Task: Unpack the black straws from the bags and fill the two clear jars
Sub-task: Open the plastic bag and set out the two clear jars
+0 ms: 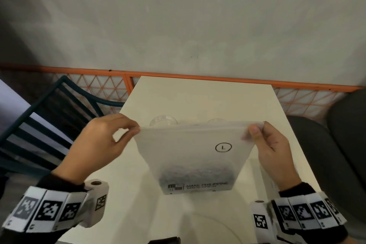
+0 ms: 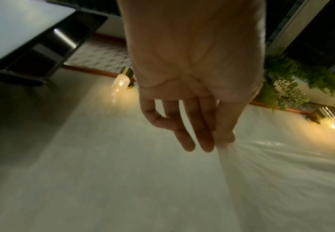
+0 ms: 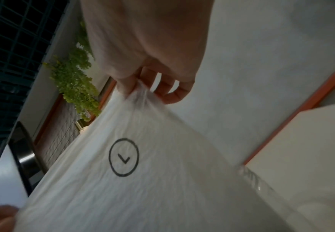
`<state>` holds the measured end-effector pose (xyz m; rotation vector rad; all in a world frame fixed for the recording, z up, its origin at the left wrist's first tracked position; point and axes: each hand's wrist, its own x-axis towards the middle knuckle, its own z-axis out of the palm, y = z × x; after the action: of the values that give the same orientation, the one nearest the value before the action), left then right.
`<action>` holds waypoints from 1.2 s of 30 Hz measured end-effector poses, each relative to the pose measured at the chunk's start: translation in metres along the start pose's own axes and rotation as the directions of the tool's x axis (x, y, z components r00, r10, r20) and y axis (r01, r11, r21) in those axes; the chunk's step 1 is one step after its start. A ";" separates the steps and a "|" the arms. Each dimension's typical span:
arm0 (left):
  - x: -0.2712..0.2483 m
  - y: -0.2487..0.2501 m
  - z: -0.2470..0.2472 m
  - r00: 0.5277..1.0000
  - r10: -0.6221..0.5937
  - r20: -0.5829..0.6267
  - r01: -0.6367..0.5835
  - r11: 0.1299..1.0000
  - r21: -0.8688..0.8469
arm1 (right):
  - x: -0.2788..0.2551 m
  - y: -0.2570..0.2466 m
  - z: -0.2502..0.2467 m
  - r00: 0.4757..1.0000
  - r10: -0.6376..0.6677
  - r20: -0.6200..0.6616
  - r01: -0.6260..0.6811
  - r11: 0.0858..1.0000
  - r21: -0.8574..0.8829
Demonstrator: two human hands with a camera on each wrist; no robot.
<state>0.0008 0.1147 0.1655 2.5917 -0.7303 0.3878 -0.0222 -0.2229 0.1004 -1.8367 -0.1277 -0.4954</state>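
A frosted white plastic bag (image 1: 194,156) stands upright on the white table (image 1: 208,95), stretched between both hands. It bears a circled "L" (image 1: 223,147) and black print near its base. A dark mass of black straws (image 1: 195,176) shows through its lower half. My left hand (image 1: 136,128) pinches the bag's top left corner. My right hand (image 1: 255,129) pinches the top right corner (image 3: 141,92). Two clear jars (image 1: 163,120) (image 1: 216,120) stand behind the bag, only their rims showing over its top edge.
A dark slatted chair (image 1: 39,125) stands left of the table. An orange-framed lattice rail (image 1: 111,89) runs along the wall behind. A dark rounded seat (image 1: 336,144) is at the right. A clear curved rim (image 1: 221,226) lies near the table's front edge.
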 end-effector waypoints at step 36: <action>-0.002 0.019 0.061 0.772 -0.634 0.034 0.580 0.682 -0.446 | 0.036 -0.023 0.023 0.834 0.550 0.050 -0.540 0.793 0.281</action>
<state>-0.0021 0.0726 0.1180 2.1780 0.1256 0.1423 0.0086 -0.1991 0.1297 -1.4857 0.3402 -0.0878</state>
